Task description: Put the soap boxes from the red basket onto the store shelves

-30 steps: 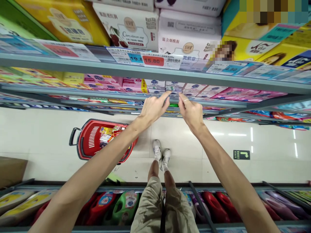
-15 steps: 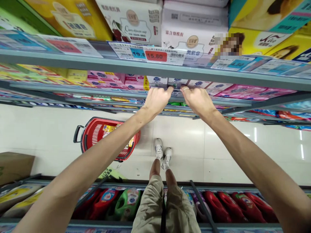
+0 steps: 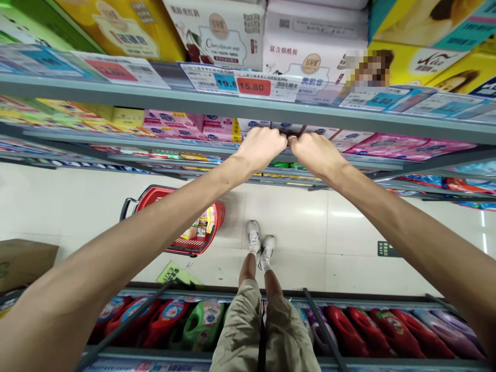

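Observation:
Both my arms reach up to the second shelf (image 3: 127, 142). My left hand (image 3: 261, 147) and my right hand (image 3: 315, 152) sit side by side, nearly touching, with fingers curled over the front of a row of white boxes with blue logos (image 3: 284, 126). The fingertips are hidden behind the knuckles. A ring shows on my right hand. Both hands appear to grip the same white box between them.
The grey top shelf edge (image 3: 186, 106) carries price tags (image 3: 253, 86) under large soap packs. Pink boxes (image 3: 170, 124) lie left of my hands. A red shopping basket (image 3: 217, 214) with goods stands on the floor, detergent bottles (image 3: 201, 323) below, a cardboard box (image 3: 23, 261) at left.
Both hands moved up and forward from open, spread fingers at the shelf edge to curled fingers on the white boxes. The view shifted slightly closer to the shelf.

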